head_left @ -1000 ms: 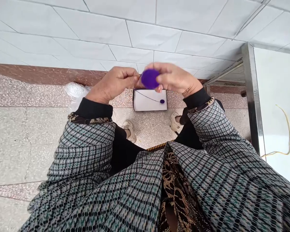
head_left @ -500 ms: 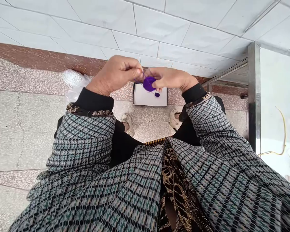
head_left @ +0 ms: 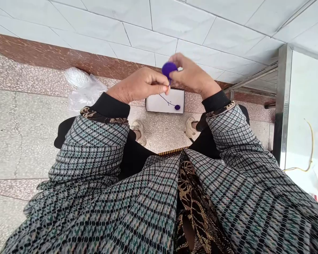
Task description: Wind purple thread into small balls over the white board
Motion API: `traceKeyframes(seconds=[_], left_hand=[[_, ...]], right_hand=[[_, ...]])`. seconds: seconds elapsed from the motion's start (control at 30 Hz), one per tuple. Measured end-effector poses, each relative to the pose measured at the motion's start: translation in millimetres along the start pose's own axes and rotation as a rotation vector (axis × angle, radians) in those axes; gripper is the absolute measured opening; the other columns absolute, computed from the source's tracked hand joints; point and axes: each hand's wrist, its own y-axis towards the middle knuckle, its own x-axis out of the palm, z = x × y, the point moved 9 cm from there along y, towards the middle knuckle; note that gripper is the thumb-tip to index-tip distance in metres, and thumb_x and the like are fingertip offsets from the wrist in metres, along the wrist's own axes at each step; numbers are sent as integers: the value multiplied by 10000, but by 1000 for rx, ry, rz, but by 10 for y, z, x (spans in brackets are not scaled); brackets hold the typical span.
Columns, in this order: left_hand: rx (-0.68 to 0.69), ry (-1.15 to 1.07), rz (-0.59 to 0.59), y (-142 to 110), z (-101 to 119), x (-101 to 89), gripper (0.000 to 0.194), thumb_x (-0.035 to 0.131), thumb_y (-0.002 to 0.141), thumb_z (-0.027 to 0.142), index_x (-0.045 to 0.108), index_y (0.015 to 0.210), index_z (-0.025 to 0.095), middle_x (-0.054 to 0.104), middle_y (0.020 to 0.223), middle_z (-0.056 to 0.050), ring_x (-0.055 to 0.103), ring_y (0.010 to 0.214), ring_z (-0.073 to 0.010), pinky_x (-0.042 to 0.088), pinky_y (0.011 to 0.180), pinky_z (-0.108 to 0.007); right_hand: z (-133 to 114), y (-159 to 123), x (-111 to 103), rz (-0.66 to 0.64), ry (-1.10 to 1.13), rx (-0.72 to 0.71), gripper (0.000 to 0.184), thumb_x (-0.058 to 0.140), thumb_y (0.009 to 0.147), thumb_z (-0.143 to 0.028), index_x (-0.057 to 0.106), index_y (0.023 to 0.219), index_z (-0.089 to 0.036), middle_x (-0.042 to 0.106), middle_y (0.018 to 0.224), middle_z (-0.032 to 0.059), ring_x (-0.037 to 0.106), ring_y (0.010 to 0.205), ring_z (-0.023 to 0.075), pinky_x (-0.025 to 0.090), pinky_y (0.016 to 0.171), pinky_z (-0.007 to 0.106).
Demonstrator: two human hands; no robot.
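Observation:
My right hand [head_left: 193, 77] pinches a round purple yarn piece [head_left: 168, 68] by its right side, thumb in front; the far fingers are slightly blurred. Close to it on the left, my left hand [head_left: 141, 84] has thumb and forefinger pressed together on a purple yarn strand [head_left: 169, 83] just under the round piece. Below the hands, a dark strand runs down to a small purple ball [head_left: 177, 107]. That ball shows against the white inside of a shallow, dark-edged box [head_left: 152, 106] on the floor.
Left of the box, a clear plastic bag [head_left: 83, 95] lies by the tiled wall [head_left: 159, 44]. A metal-framed table [head_left: 283, 98] stands at the right, with a yellow cord [head_left: 311, 141] on it. My shoes [head_left: 139, 132] flank the box's near side.
My right hand has risen with the round purple piece and turned it. My left hand has shifted right and slightly down, now pinching just below the piece. More of the strand shows over the box.

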Motion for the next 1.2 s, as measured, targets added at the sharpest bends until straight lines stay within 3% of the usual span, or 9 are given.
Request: traceKeyframes(seconds=[0.17, 0.27, 0.37, 0.5, 0.73, 0.83, 0.97, 1.07, 1.2], left_hand=[[-146, -47, 242, -109, -128, -391, 136, 646, 870, 147, 702, 749, 172, 662, 712, 29, 550, 739, -109, 446, 741, -282], [-225, 20, 321, -98, -228, -431, 172, 612, 872, 117, 684, 727, 179, 568, 619, 64, 469, 657, -85, 381, 670, -271], [-154, 54, 113, 28, -193, -141, 151, 620, 872, 159, 703, 749, 184, 646, 683, 50, 521, 713, -102, 401, 724, -275], [-1, 24, -118, 44, -28, 123, 148, 648, 872, 241, 745, 774, 187, 697, 748, 3, 578, 740, -147, 440, 775, -323], [-123, -92, 272, -115, -154, -425, 159, 723, 862, 259, 683, 730, 180, 677, 732, -5, 552, 770, -133, 471, 756, -302], [-200, -12, 361, -92, -270, -476, 155, 659, 887, 182, 677, 733, 175, 569, 627, 37, 449, 667, -105, 396, 677, -283], [-148, 58, 93, 84, -239, -103, 157, 628, 873, 116, 708, 745, 160, 631, 668, 45, 490, 686, -97, 392, 717, -268], [-55, 48, -116, 112, -135, 151, 139, 676, 875, 225, 739, 765, 170, 648, 703, 16, 548, 698, -131, 422, 737, -296], [-23, 28, -77, 62, -132, 33, 206, 719, 868, 367, 733, 763, 190, 632, 713, -5, 529, 702, -155, 421, 732, -328]], right_hand=[[-203, -322, 347, -506, -72, -101, 411, 848, 709, -296, 632, 1045, -198, 679, 903, -26, 574, 682, 87, 478, 578, 191], [-467, -286, -10, -234, 342, -227, 414, 801, 722, -352, 556, 1044, -260, 681, 968, -32, 608, 691, 98, 546, 627, 211], [-465, -192, -305, 66, 581, -305, 339, 744, 764, -325, 504, 1000, -286, 622, 927, -33, 620, 759, 118, 575, 734, 214], [-152, -16, -188, 141, 401, -149, 403, 765, 740, -236, 496, 1038, -279, 602, 910, -27, 529, 667, 109, 493, 618, 229], [-132, -269, 398, -504, -52, -98, 342, 773, 731, -201, 601, 1026, -192, 642, 936, 0, 592, 747, 98, 494, 607, 194], [-366, -251, 137, -355, 370, -189, 514, 827, 723, -281, 520, 1129, -211, 652, 993, -8, 640, 723, 93, 535, 599, 201], [-248, -51, -280, 68, 638, -200, 381, 751, 842, -335, 429, 1029, -253, 631, 963, -8, 644, 792, 97, 557, 712, 200], [-26, 48, -246, 187, 489, -98, 377, 758, 793, -307, 467, 1029, -273, 650, 971, 13, 603, 775, 126, 522, 671, 221], [87, 22, 43, 6, 120, 21, 332, 754, 784, -134, 530, 1002, -246, 602, 749, -38, 517, 630, 113, 421, 540, 199]])
